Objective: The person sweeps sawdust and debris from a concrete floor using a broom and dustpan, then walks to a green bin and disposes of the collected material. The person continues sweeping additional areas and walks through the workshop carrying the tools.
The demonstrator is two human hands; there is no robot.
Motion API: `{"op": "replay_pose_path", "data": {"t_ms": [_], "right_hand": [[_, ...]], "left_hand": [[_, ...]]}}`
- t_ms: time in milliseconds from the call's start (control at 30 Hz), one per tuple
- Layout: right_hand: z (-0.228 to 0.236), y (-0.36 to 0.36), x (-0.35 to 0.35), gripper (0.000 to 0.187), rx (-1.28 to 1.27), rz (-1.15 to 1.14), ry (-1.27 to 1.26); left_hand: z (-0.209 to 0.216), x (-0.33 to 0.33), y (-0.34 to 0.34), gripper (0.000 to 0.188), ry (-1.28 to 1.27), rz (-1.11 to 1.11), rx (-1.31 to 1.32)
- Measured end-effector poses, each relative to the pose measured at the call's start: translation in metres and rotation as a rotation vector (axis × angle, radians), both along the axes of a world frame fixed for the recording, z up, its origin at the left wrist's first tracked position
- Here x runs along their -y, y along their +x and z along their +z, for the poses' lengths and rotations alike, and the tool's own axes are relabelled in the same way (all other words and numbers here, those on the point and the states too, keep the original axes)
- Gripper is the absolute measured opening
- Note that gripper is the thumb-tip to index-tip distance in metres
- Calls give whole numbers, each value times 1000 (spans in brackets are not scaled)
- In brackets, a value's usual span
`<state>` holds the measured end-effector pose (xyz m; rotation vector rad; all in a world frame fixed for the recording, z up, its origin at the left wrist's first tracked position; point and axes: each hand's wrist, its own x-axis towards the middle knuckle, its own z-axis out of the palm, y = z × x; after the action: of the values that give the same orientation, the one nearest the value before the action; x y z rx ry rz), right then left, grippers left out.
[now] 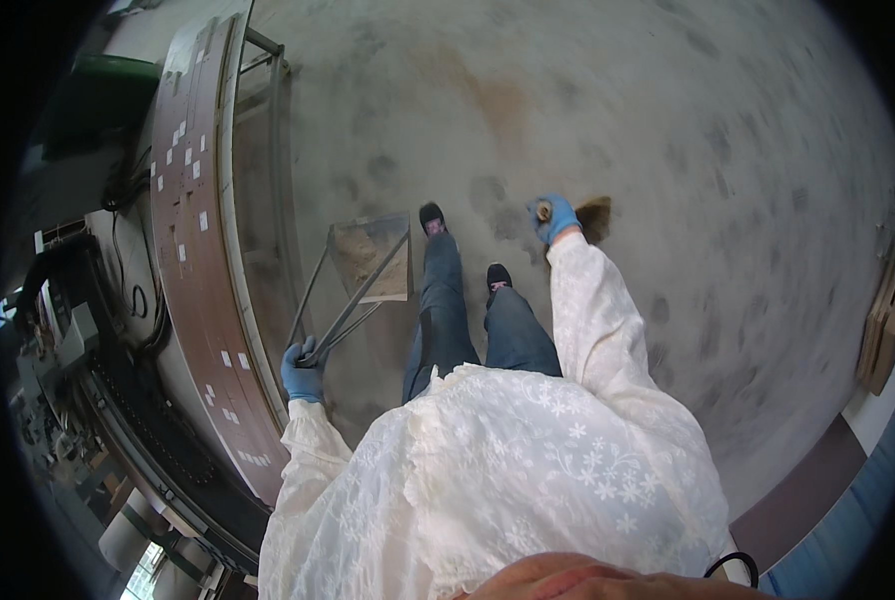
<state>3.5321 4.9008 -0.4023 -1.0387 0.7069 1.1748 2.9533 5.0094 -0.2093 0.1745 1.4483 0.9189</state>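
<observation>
My left hand (pixel 305 373), in a blue glove, is closed around the end of a long metal-rod handle. That handle belongs to a dustpan (pixel 396 284) whose flat pan hangs by my left leg, with brownish dust or debris in it. Out to the right, my right hand (pixel 556 217), also gloved in blue, grips the handle of a broom (pixel 595 219). The broom's brown bristles show beyond the glove, above the floor. Most of its handle is hidden by the hand and the viewing angle.
Grey concrete floor (pixel 588 90) with dark smudges and a brown stain spreads ahead. Along the left runs a long stack of brown boards (pixel 198 200) with white labels, on a metal frame. Machinery (pixel 118 400) stands beyond it. Wooden pieces (pixel 888 320) lean at the far right.
</observation>
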Motion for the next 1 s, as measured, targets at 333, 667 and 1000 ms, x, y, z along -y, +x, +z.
{"op": "replay_pose_path", "data": {"t_ms": [333,667,1000], "right_hand": [[28,18,-362,7,-66,126,32],[75,30,-416,19,62,346,1],[219,30,-315,34,207,548,15]], "left_hand": [[-39,-229,65,13,-70,-29,24],[-53,-323,112,12,-60,-162,-37],[-63,-329,148,11,-28,-110,-3]]}}
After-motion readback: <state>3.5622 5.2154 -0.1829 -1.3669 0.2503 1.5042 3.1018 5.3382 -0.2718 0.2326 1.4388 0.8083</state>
